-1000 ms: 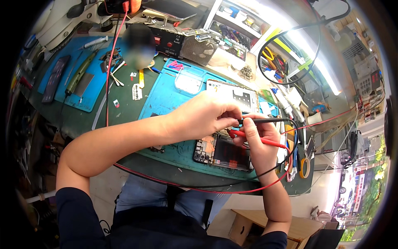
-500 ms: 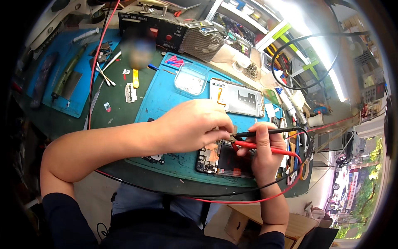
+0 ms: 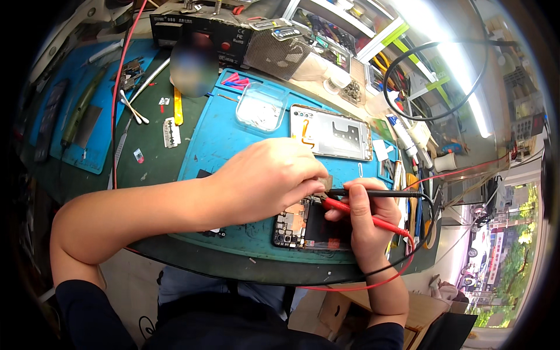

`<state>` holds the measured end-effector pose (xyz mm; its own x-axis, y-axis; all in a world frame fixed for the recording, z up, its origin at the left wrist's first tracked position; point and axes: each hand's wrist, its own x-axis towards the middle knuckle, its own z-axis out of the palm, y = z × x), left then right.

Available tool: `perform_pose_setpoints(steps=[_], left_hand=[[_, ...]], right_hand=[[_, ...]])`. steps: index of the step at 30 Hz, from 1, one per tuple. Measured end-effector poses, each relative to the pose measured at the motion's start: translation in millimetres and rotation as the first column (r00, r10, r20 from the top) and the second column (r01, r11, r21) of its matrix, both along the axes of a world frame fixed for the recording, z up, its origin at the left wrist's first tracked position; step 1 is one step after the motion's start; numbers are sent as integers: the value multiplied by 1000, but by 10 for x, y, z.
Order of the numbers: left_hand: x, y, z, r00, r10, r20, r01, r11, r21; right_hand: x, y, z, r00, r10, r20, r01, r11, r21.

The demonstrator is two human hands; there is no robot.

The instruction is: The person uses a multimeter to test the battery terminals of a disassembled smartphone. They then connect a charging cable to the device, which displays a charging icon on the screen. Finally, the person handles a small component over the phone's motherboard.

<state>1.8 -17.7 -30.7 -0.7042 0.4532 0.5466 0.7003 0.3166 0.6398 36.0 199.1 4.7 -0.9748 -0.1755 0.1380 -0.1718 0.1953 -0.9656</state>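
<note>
My left hand (image 3: 271,175) reaches across the mat, its thumb and fingers pinching a small flat brownish piece (image 3: 329,182). Two multimeter probes, a black one (image 3: 382,193) and a red one (image 3: 337,204), are gripped together by my right hand (image 3: 368,224). Their tips converge at that piece; whether they touch it is too small to tell. Just below lies an opened phone (image 3: 290,224) with its circuit board and copper-coloured area bare. My right fingers hide part of its dark section. Beyond my hands rests a silver phone housing (image 3: 335,137) with an orange flex cable.
A clear plastic box (image 3: 261,111) of small white bits stands on the blue mat (image 3: 204,149). To the left lie a razor blade (image 3: 171,133), cotton swabs (image 3: 134,109) and a green pen-shaped tool (image 3: 81,111). Probe leads loop by my right wrist; tools line the right edge.
The red probe now slants more steeply, its rear end lower, while the black probe sits nearly level. My left hand keeps its pinch. The whole view has shifted slightly.
</note>
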Motion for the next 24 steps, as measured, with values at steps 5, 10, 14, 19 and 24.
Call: perform_pose_setpoints(steps=[5,10,14,19,24], left_hand=[[81,-220,98,987,-102,-125,67,964,-258],[91,-272,140,961,-175,-216,75,912,-403],[59,-283,172,957,-214,-194,112,894,-433],[43,-289,179,953,-234,-191,122,877,-465],[43,-290,206,954,-240,-180,128,868,-480]], right_hand=[[6,45,-25,1000,-14,12,14,1000,-18],[-39,27,-12,999,27,40,-27,1000,-13],[-56,30,-15,999,39,36,-39,999,22],[-67,33,-1,998,40,55,-44,997,61],[-74,17,9,999,41,32,-43,996,72]])
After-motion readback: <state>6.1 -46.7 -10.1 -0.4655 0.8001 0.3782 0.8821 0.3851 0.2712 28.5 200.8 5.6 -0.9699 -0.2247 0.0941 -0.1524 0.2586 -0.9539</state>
